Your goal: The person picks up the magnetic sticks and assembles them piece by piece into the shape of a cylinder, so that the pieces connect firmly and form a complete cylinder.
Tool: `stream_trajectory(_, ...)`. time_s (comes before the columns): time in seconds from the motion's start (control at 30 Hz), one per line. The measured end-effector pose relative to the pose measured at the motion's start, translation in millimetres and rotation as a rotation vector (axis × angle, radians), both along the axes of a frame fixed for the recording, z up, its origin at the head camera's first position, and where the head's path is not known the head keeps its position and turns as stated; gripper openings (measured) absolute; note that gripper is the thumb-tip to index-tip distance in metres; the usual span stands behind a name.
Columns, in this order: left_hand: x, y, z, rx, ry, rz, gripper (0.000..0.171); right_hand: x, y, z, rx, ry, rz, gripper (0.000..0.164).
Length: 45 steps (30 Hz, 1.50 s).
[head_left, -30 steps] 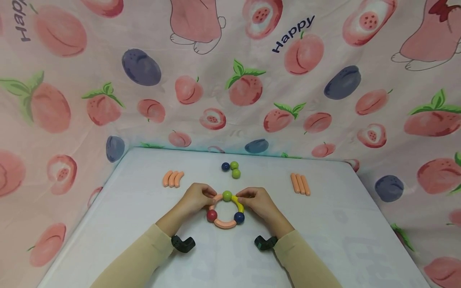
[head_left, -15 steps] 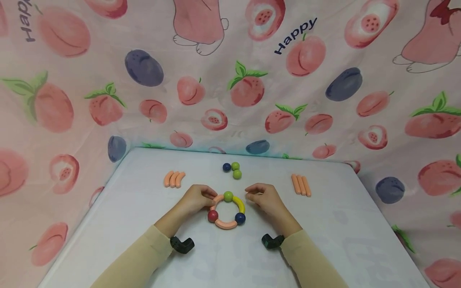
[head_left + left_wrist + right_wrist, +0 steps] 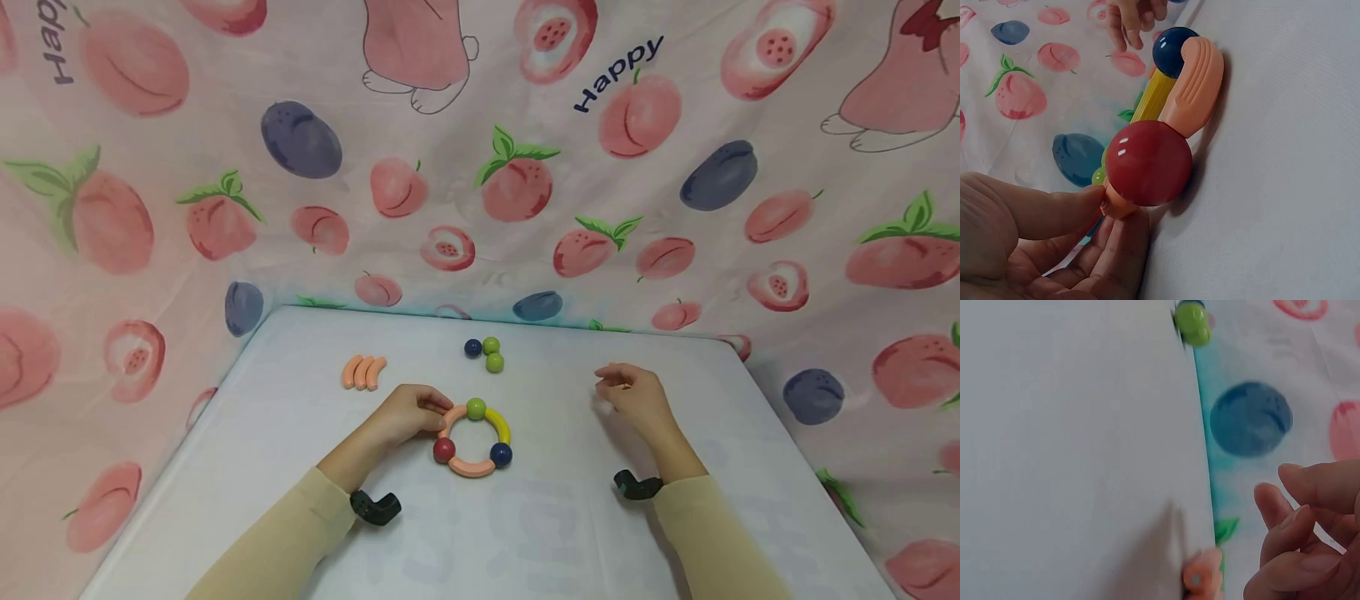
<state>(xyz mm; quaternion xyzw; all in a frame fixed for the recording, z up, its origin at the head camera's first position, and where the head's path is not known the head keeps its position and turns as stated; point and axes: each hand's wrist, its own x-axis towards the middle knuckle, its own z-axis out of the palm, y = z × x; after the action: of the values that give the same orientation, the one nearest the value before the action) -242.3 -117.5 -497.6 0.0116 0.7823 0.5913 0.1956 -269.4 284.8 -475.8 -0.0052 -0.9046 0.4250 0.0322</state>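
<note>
A ring of magnetic-looking toy pieces lies on the white table. Its balls are green, red and dark blue, joined by a yellow curved rod and two peach curved rods, one at the front. My left hand pinches the upper-left peach curved rod between thumb and fingers, beside the red ball. My right hand hovers at the right with loosely bent fingers, holding nothing. It covers the straight peach rods in the head view; their ends show below its fingers in the right wrist view.
Several peach curved rods lie side by side at the back left. Near the back edge sit a loose dark blue ball and two green balls. Fruit-printed cloth hangs around the table's back and sides.
My right hand has let go of the yellow curved rod and moved right, over the straight peach rods. My left hand has stayed on the ring, which lies almost unmoved.
</note>
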Motion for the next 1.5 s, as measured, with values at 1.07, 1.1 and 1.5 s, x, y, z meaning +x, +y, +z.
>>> stream_trajectory(1.07, 0.8, 0.2, -5.4, 0.048, -0.005, -0.024, 0.031, -20.7, 79.4, -10.8, 0.008, -0.327, -0.088, 0.046)
stream_trajectory(1.1, 1.0, 0.3, -5.2, 0.05, -0.006, -0.022, 0.031, -19.8, 78.9, -9.4, 0.001, -0.338, -0.084, 0.047)
stream_trajectory(1.5, 6.6, 5.1, 2.7, 0.019, 0.008, 0.009, 0.042, -11.0, 65.3, 0.5, 0.009, -0.212, 0.017, 0.049)
